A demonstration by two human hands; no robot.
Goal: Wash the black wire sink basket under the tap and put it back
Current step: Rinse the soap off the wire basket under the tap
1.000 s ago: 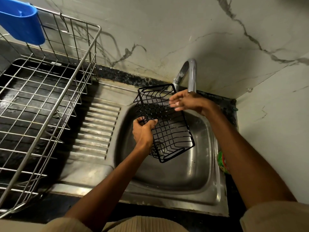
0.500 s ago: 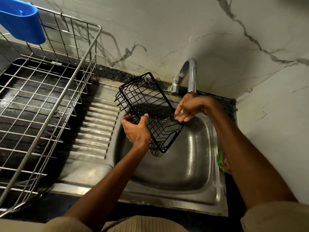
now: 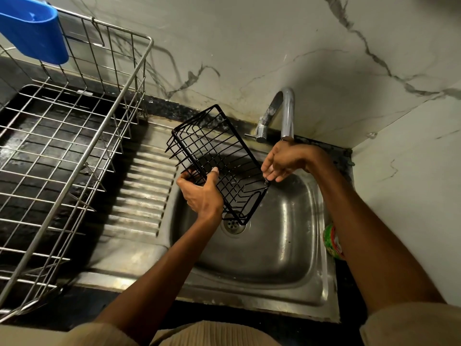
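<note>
The black wire sink basket (image 3: 219, 156) is held tilted over the steel sink (image 3: 274, 258), its far end up toward the drainboard and its near corner low above the drain. My left hand (image 3: 202, 193) grips its left rim, thumb over the wire. My right hand (image 3: 284, 161) is at the basket's right edge below the chrome tap (image 3: 285, 111), fingers extended downward and touching the wire. I cannot tell whether water runs from the spout.
A large steel wire dish rack (image 3: 74, 156) stands on the left over a dark counter, with a blue plastic holder (image 3: 35, 31) hung on its back rim. The ribbed drainboard (image 3: 142, 191) lies between rack and sink. A green container (image 3: 333, 242) stands at the sink's right edge.
The basket swung from under the tap leftward and tilted, its far end now over the drainboard. My left hand followed left; my right hand dropped from the top rim to the lower right edge.
</note>
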